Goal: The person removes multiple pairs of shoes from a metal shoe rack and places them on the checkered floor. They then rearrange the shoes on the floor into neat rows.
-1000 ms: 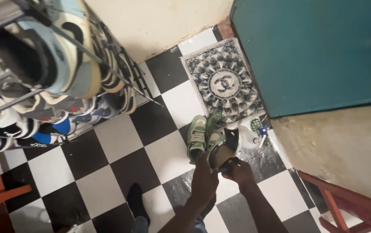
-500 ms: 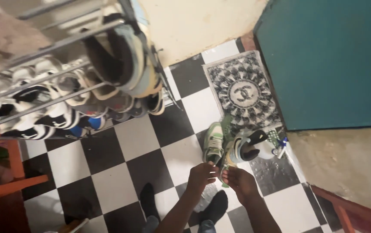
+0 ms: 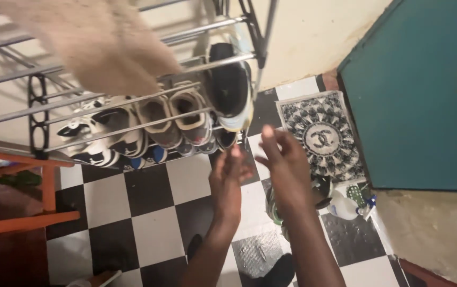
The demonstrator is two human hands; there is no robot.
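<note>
Left hand: the left hand (image 3: 229, 178) is raised with fingers loosely spread and holds nothing; its fingertips are just below the dark shoe (image 3: 231, 87) at the right end of the shoe rack (image 3: 133, 101).
Right hand: the right hand (image 3: 287, 167) is also open and empty, palm turned toward the left hand, just beside it.
Shoes below: a green and white shoe (image 3: 273, 207) lies on the floor, mostly hidden behind the right forearm.
Rack: metal bars, tan and striped sneakers in a row; a blurred beige cloth (image 3: 101, 42) hangs over its top.
Floor: black and white checked tiles (image 3: 148, 212).
Room: cream wall, teal door (image 3: 425, 95) at the right, orange wooden frame (image 3: 21, 212) at the left edge.
Mat: a rectangular black and white patterned mat (image 3: 321, 135) with a round emblem lies against the door.
Bottle: a clear plastic bottle (image 3: 343, 204) lies beside the mat's near corner.
</note>
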